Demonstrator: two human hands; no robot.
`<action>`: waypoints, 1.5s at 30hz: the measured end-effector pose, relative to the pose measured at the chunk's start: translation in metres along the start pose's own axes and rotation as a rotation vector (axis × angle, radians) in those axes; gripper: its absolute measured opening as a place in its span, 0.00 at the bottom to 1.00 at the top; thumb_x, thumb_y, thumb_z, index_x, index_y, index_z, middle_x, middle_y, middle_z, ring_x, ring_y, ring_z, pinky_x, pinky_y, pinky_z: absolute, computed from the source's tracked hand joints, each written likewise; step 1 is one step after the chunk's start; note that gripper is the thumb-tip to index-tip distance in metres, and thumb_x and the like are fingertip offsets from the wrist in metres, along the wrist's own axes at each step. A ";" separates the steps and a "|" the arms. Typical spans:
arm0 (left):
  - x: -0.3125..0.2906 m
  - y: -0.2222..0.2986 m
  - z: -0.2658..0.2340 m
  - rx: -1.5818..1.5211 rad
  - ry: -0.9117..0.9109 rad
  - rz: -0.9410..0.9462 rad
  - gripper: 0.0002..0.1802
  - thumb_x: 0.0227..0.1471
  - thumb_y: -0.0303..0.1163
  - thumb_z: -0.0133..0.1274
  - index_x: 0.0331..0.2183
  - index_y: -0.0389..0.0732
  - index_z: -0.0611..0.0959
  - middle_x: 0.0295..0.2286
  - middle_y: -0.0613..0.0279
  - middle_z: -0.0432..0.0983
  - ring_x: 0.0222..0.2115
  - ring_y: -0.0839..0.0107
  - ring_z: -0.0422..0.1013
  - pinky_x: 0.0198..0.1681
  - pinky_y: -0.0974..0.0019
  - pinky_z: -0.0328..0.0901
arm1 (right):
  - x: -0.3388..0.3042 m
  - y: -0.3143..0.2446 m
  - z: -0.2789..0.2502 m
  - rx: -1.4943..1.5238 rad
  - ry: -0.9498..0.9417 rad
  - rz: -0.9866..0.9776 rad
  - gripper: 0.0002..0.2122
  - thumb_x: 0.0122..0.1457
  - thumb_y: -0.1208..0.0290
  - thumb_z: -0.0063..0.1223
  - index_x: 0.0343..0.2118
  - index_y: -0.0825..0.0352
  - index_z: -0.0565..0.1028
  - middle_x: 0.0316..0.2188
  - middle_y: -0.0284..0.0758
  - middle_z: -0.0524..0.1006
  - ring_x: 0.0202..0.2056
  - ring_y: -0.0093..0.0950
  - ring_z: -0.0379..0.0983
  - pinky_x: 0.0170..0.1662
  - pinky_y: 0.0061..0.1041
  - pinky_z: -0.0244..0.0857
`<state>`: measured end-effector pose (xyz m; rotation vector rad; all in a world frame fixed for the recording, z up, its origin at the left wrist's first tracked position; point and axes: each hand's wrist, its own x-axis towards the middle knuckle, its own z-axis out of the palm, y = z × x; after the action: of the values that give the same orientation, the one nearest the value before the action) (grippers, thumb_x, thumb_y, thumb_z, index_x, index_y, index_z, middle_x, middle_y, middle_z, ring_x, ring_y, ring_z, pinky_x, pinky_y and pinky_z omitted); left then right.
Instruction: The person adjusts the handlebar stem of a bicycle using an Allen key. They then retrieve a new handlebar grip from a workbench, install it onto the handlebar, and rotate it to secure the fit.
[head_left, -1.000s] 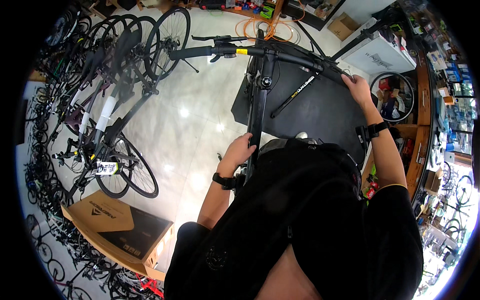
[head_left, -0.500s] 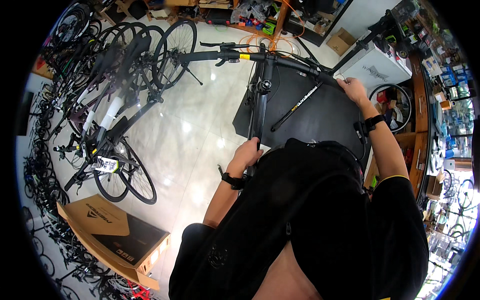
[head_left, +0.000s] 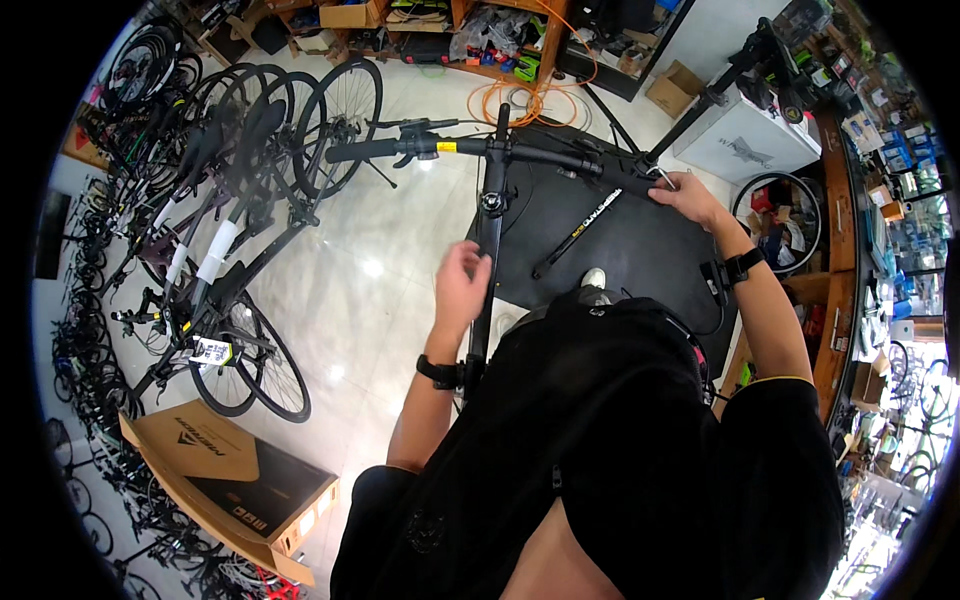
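Note:
A bicycle's black handlebar [head_left: 540,153] spans the space in front of me, with a yellow label near its left grip [head_left: 362,150]. From the stem [head_left: 493,203], the black frame tube [head_left: 486,300] runs back toward my body. My left hand [head_left: 462,290] is raised just left of this tube, fingers loosely bent and apart, holding nothing visible. By the handlebar's right end, my right hand [head_left: 692,202] pinches a thin silver tool [head_left: 664,177] that looks like a hex key; its far tip is hard to make out.
A black mat [head_left: 640,265] lies under the handlebar, near a repair stand's black post [head_left: 690,125]. Parked bicycles [head_left: 235,200] crowd the left, above an open cardboard box [head_left: 215,445]. An orange hose [head_left: 520,100] coils at the back. A wooden counter [head_left: 838,200] lines the right.
My left hand has let go of the frame tube and lifted to its left. The handlebar appears lower and further left in view. My right hand still holds the silver tool.

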<state>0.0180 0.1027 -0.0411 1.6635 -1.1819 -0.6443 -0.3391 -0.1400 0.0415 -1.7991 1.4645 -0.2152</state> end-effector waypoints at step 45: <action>0.165 0.021 -0.074 -0.251 -0.185 -0.459 0.02 0.49 0.24 0.57 0.28 0.36 0.82 0.20 0.69 0.74 0.21 0.80 0.68 0.26 0.74 0.61 | 0.046 -0.107 0.005 -0.023 -0.472 -0.376 0.16 0.49 0.65 0.66 0.39 0.69 0.78 0.23 0.40 0.76 0.29 0.40 0.74 0.34 0.33 0.66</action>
<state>0.1351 -0.0204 0.0245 1.6920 -0.8002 -1.2036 -0.2410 -0.1762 0.0929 -1.9661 0.7998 0.0419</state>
